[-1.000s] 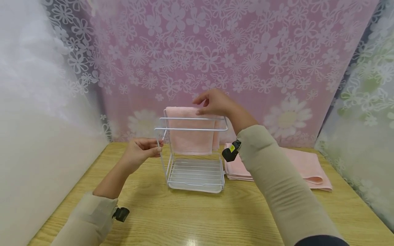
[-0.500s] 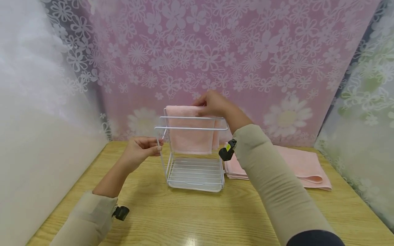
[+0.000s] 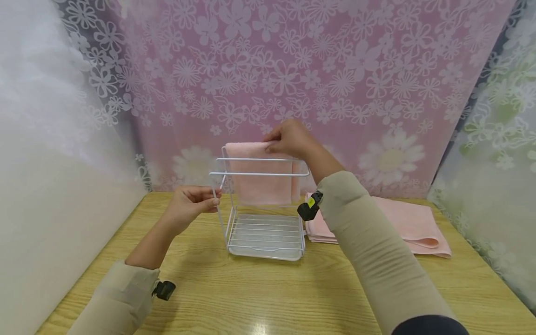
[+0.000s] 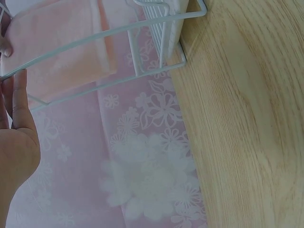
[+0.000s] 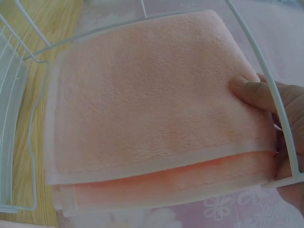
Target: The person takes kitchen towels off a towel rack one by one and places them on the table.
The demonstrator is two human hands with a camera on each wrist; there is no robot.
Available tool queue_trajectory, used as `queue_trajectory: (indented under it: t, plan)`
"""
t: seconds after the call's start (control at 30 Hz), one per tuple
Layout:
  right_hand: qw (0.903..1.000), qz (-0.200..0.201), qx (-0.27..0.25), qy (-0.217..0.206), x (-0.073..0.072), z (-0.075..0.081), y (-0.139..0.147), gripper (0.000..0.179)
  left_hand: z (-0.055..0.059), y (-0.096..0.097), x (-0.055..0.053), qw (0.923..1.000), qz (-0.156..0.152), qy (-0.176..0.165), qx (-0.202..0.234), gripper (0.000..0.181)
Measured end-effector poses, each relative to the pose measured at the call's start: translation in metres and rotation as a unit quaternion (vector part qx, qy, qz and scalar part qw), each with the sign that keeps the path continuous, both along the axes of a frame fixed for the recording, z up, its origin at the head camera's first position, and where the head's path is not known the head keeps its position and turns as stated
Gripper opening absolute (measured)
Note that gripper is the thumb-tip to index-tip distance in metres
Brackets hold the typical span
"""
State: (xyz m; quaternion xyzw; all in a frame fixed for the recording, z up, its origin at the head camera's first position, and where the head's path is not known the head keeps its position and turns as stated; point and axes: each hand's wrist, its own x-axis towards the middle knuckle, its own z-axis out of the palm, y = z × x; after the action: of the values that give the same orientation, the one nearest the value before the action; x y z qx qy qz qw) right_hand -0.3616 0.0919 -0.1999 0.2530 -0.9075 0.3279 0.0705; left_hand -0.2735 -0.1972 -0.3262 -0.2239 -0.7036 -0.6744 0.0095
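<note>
A white wire rack (image 3: 259, 174) with several top bars stands on the wooden table. Over its rear bar hangs a folded pink towel (image 3: 261, 184), its layered lower edges showing in the right wrist view. My left hand (image 3: 186, 209) pinches the rack's left upright between thumb and fingers. At the towel's top fold, right of its middle, my right hand (image 3: 293, 142) pinches the cloth, thumb (image 5: 249, 90) on the near face and the fingers behind it. In the left wrist view the left fingers (image 4: 20, 102) lie against the rack's wire.
A second folded pink towel (image 3: 410, 223) lies on the table right of the rack, partly behind the right sleeve. A pale tray (image 3: 265, 256) sits in the rack's base. A pink floral sheet (image 3: 259, 93) hangs behind, with pale panels at both sides.
My right hand has come down onto the towel's top fold and pinched it. The towel has risen slightly, its lower edge now higher. The left hand keeps its hold on the rack.
</note>
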Motion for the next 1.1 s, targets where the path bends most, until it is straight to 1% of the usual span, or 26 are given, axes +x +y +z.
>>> queue_trajectory:
  t: [0.13, 0.2, 0.33, 0.43, 0.57, 0.63, 0.73, 0.9, 1.1]
  plan:
    - [0.9994, -0.015, -0.030, 0.008, 0.003, 0.004, 0.001, 0.022, 0.000, -0.001, 0.000, 1.0000, -0.003, -0.002, 0.000, 0.020]
    - [0.9985, -0.013, -0.051, 0.016, 0.004, 0.007, 0.001, 0.022, 0.000, -0.001, 0.000, 1.0000, -0.003, -0.002, -0.002, 0.020]
    - [0.9961, -0.004, -0.078, 0.043, 0.008, 0.014, 0.002, 0.020, 0.001, -0.003, 0.001, 1.0000, -0.003, -0.001, 0.000, 0.021]
    - [0.9956, -0.003, -0.076, 0.055, 0.011, 0.019, 0.003, 0.019, 0.001, -0.003, 0.001, 1.0000, -0.003, 0.000, 0.001, 0.020]
    - [0.9956, -0.007, -0.076, 0.054, 0.015, 0.025, 0.006, 0.019, 0.001, -0.002, 0.001, 1.0000, -0.001, -0.005, -0.001, 0.016]
    - [0.9950, -0.010, -0.083, 0.054, 0.017, 0.027, 0.008, 0.018, 0.000, -0.002, 0.001, 1.0000, 0.000, -0.006, -0.002, 0.015]
    - [0.9928, -0.010, -0.099, 0.067, 0.020, 0.031, 0.013, 0.018, 0.000, -0.001, 0.000, 1.0000, 0.002, -0.006, -0.003, 0.014]
    - [0.9886, 0.008, -0.116, 0.096, 0.025, 0.037, 0.022, 0.017, 0.000, -0.001, -0.002, 0.9999, 0.001, -0.010, -0.004, 0.016]
    - [0.9865, 0.031, -0.106, 0.120, 0.038, 0.039, 0.028, 0.013, 0.001, -0.001, -0.002, 0.9999, 0.001, -0.009, -0.009, 0.018]
